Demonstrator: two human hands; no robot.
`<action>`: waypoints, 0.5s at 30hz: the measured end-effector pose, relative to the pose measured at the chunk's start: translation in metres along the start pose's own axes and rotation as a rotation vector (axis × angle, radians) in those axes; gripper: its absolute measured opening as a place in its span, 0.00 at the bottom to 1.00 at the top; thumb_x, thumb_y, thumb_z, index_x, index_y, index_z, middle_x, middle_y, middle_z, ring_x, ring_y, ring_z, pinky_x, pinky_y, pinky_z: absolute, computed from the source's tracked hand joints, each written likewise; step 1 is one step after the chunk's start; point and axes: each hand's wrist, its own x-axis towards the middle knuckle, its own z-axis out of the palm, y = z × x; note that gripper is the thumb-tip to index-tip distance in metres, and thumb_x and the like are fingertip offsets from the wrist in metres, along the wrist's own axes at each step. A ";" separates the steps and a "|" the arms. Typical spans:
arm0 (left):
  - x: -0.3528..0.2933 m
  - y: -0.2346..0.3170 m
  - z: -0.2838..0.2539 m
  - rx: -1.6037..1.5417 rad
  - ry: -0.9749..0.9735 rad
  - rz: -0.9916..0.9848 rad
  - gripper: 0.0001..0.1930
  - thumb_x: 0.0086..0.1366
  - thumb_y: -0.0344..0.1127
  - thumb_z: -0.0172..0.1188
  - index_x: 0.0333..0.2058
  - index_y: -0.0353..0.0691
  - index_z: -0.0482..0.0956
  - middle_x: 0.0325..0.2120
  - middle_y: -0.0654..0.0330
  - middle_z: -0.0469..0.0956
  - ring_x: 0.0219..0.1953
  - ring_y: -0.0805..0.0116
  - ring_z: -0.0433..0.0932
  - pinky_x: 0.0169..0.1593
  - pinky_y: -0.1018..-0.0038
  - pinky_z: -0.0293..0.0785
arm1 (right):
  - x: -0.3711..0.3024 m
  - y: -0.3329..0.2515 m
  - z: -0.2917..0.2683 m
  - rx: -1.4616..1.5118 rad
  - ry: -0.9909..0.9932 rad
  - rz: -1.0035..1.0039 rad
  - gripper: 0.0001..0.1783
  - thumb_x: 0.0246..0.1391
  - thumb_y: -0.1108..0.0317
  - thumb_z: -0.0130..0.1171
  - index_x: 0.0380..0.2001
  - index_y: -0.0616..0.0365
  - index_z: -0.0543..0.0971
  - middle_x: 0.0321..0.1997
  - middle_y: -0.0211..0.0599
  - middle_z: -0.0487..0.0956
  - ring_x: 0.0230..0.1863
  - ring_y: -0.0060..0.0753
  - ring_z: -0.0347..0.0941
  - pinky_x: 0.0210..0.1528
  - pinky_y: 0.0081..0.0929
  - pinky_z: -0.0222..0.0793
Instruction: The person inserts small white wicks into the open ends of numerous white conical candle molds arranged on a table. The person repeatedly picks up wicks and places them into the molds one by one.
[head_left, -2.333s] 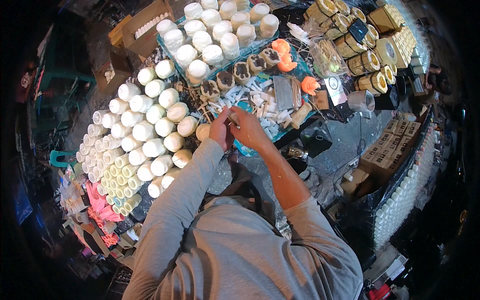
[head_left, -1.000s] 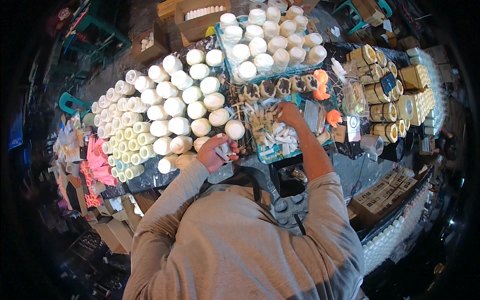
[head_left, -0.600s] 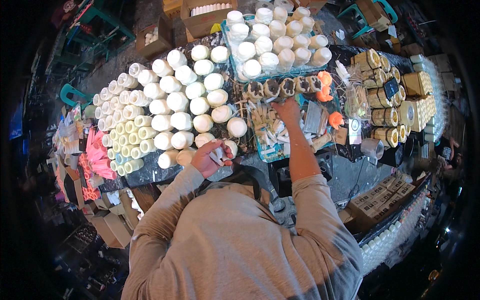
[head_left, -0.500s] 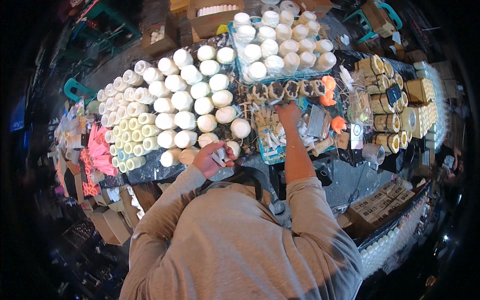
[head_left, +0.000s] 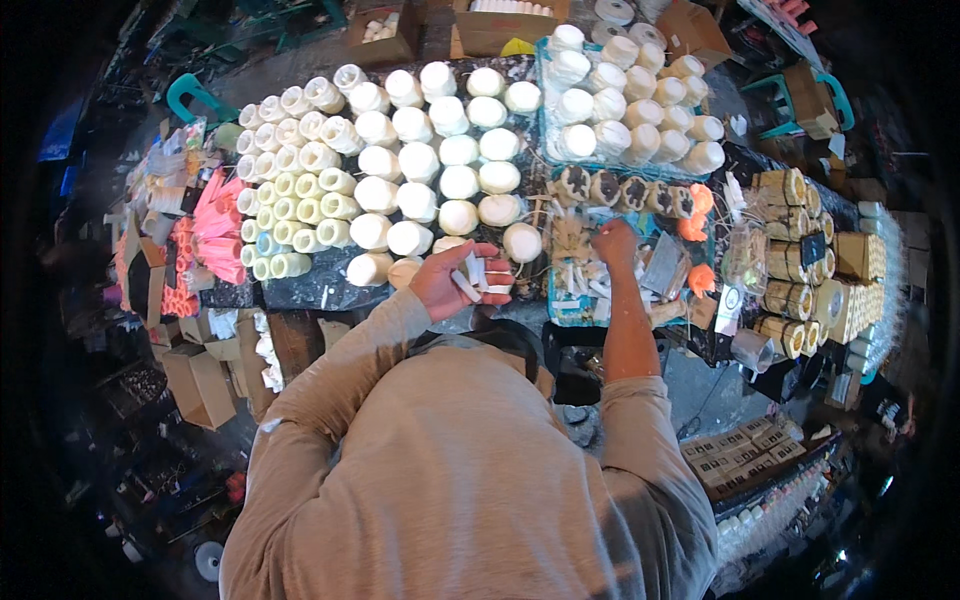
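Note:
My left hand (head_left: 440, 284) is palm up, its fingers loosely curled round several small white strips (head_left: 468, 279). It hovers at the near edge of the table, in front of rows of round white wax-like pieces (head_left: 409, 238). My right hand (head_left: 615, 243) is closed over a turquoise tray (head_left: 562, 312) littered with small white and tan pieces (head_left: 573, 275). Whatever its fingers hold is hidden. Just beyond that hand stands a row of cream cylinders with dark patterned tops (head_left: 634, 192).
A second turquoise tray (head_left: 548, 128) holds more white cylinders at the back. Pale yellow cups (head_left: 311, 209) and pink sheets (head_left: 220, 225) are on the left. Orange flower-like pieces (head_left: 695, 225), a clear plastic cup (head_left: 752, 349) and bamboo-like cylinders (head_left: 784, 298) are on the right.
My right hand has drawn back slightly from the dark-topped cylinders and closed. My left hand has opened more, showing the white strips. The whole view has shifted, so the table appears farther right.

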 end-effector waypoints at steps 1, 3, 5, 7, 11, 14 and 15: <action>-0.001 0.000 0.000 0.023 -0.003 -0.003 0.23 0.76 0.52 0.55 0.57 0.39 0.78 0.55 0.46 0.81 0.60 0.46 0.79 0.62 0.41 0.76 | 0.001 0.008 -0.007 0.135 -0.031 0.061 0.13 0.45 0.73 0.67 0.37 0.62 0.80 0.33 0.48 0.84 0.35 0.52 0.83 0.39 0.46 0.79; 0.002 -0.004 0.002 0.061 0.020 -0.019 0.22 0.76 0.51 0.55 0.56 0.38 0.77 0.54 0.46 0.80 0.60 0.46 0.79 0.61 0.40 0.77 | 0.000 0.020 -0.025 0.790 -0.145 0.234 0.13 0.47 0.78 0.64 0.39 0.60 0.79 0.34 0.43 0.83 0.34 0.48 0.82 0.37 0.42 0.79; 0.006 -0.007 0.004 0.098 0.090 -0.053 0.21 0.76 0.49 0.55 0.56 0.37 0.75 0.51 0.47 0.80 0.58 0.44 0.79 0.59 0.40 0.79 | -0.009 0.022 -0.039 1.303 -0.202 0.340 0.15 0.50 0.81 0.62 0.42 0.58 0.78 0.34 0.39 0.82 0.34 0.43 0.81 0.36 0.38 0.79; 0.017 -0.011 0.008 0.083 0.065 -0.095 0.23 0.76 0.49 0.55 0.58 0.36 0.74 0.54 0.46 0.79 0.60 0.45 0.78 0.60 0.40 0.78 | -0.031 0.015 -0.055 1.668 -0.216 0.344 0.16 0.52 0.83 0.61 0.44 0.57 0.76 0.35 0.35 0.81 0.34 0.39 0.80 0.35 0.34 0.79; 0.047 -0.012 0.022 0.130 -0.044 -0.201 0.29 0.77 0.56 0.50 0.62 0.36 0.73 0.56 0.45 0.79 0.60 0.46 0.78 0.58 0.41 0.78 | -0.081 -0.034 -0.079 1.356 -0.357 0.245 0.09 0.60 0.73 0.65 0.44 0.56 0.81 0.36 0.34 0.82 0.35 0.34 0.81 0.33 0.33 0.80; 0.071 -0.017 0.037 0.164 -0.160 -0.313 0.37 0.77 0.66 0.41 0.62 0.36 0.72 0.53 0.47 0.80 0.56 0.46 0.81 0.52 0.47 0.81 | -0.112 -0.080 -0.090 0.939 -0.506 0.071 0.16 0.60 0.67 0.69 0.49 0.62 0.83 0.34 0.36 0.83 0.34 0.27 0.80 0.31 0.26 0.75; 0.077 -0.019 0.042 0.217 -0.132 -0.334 0.38 0.77 0.67 0.41 0.62 0.35 0.72 0.52 0.47 0.80 0.55 0.47 0.82 0.51 0.48 0.82 | -0.123 -0.090 -0.093 0.872 -0.527 -0.035 0.18 0.60 0.67 0.70 0.50 0.65 0.84 0.33 0.36 0.83 0.32 0.24 0.79 0.31 0.24 0.74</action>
